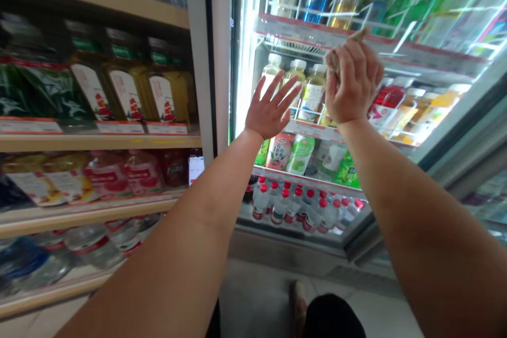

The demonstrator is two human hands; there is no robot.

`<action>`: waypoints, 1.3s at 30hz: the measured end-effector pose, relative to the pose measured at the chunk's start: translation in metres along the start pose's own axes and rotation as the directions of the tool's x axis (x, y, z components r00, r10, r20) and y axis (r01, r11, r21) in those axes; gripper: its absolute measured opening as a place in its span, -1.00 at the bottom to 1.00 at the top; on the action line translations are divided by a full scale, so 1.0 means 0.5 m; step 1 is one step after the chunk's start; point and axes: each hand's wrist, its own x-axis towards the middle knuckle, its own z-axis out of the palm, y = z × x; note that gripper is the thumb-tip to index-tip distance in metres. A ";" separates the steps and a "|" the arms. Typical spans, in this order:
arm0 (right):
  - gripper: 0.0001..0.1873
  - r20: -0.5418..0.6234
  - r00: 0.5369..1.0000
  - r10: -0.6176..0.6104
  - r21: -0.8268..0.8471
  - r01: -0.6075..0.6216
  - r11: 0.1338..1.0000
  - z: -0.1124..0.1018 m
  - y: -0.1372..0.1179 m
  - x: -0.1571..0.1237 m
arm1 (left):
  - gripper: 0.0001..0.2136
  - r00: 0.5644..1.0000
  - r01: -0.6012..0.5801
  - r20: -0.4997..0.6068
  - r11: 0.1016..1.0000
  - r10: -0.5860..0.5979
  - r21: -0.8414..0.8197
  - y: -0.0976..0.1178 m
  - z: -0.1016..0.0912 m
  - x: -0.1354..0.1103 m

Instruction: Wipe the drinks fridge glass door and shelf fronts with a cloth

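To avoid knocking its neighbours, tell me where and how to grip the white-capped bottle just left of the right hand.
Probably best by the neck of the bottle, just below the cap, from the front: it stands upright, a wire rail crosses its lower front, and another bottle stands close on its left.

The single head-worn camera looks forward and down from above, along both forearms [198,211], close before the lit cooler [285,247] and floor [255,296].
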 end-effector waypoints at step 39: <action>-0.46 0.071 0.997 -0.026 0.187 0.012 0.982 -0.002 -0.005 -0.011 | -0.44 0.995 -0.042 -0.089 0.995 0.050 0.091 -0.002 0.008 0.001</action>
